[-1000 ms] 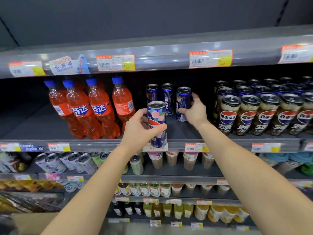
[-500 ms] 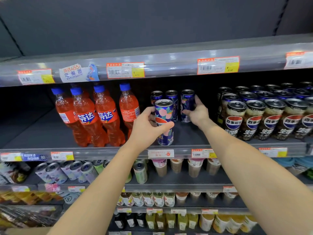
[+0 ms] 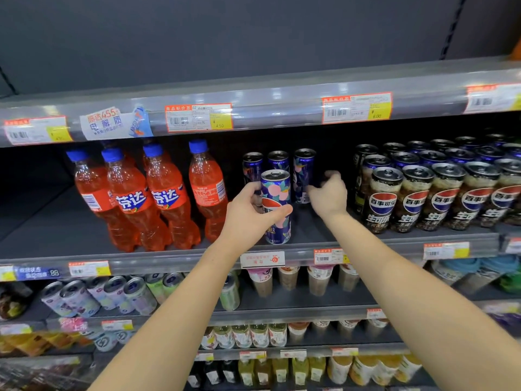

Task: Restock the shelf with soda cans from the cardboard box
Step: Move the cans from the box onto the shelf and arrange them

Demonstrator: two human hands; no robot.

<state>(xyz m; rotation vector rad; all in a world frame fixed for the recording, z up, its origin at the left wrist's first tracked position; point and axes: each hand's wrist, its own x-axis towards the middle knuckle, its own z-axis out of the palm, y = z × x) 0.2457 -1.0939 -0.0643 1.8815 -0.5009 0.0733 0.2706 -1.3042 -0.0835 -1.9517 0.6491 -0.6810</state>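
A blue Pepsi can with a pink peach print [image 3: 276, 190] stands upright near the front edge of the middle shelf [image 3: 366, 244]. My left hand [image 3: 248, 215] grips it around the middle, thumb across the front. Behind it stand three matching blue cans [image 3: 279, 160] in a row. My right hand [image 3: 328, 194] is blurred, just right of the rightmost back can [image 3: 304, 167], with loosely curled fingers that hold nothing. The cardboard box is out of view.
Orange Fanta bottles [image 3: 158, 198] stand to the left of the cans, and dark Pepsi cans [image 3: 439, 190] fill the shelf to the right. The upper shelf rail [image 3: 267, 108] carries price tags. Lower shelves hold cups, cans and bottles.
My right hand has come off the rightmost back can and drawn slightly right. My left hand has set the peach can down on the shelf, still gripping it.
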